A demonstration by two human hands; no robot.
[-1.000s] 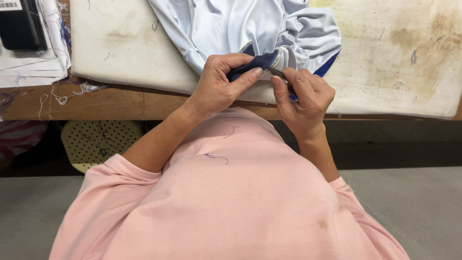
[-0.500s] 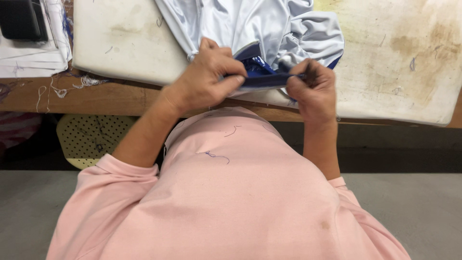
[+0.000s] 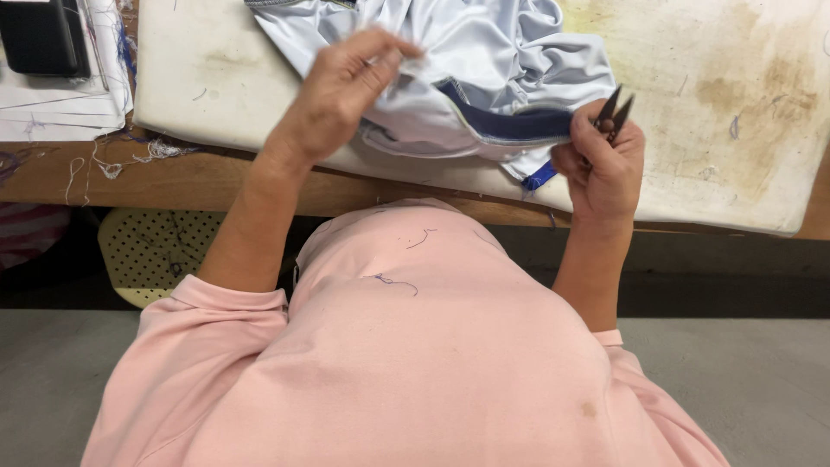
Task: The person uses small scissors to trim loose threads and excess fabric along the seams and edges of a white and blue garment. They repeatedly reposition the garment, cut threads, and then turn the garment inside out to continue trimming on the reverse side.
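A pale blue shiny garment [image 3: 484, 52] with a dark navy trim band [image 3: 510, 124] lies bunched on a stained white padded board [image 3: 735, 112]. My left hand [image 3: 346, 86] pinches a fold of the pale fabric and lifts it at the left. My right hand [image 3: 601, 164] grips the navy band's end and also holds small dark thread snips [image 3: 614, 111], tips pointing up. A bright blue bit of cloth [image 3: 540, 175] hangs below the band at the board's front edge.
The board rests on a wooden workbench [image 3: 173, 177] strewn with loose threads. White papers [image 3: 52, 104] and a black box [image 3: 39, 35] sit at the far left. A cream perforated stool seat [image 3: 151, 251] shows under the bench, above a grey floor.
My hands have drawn apart: the left rose and moved left with the fabric, the right moved right, stretching the navy band between them. The snips now point upward.
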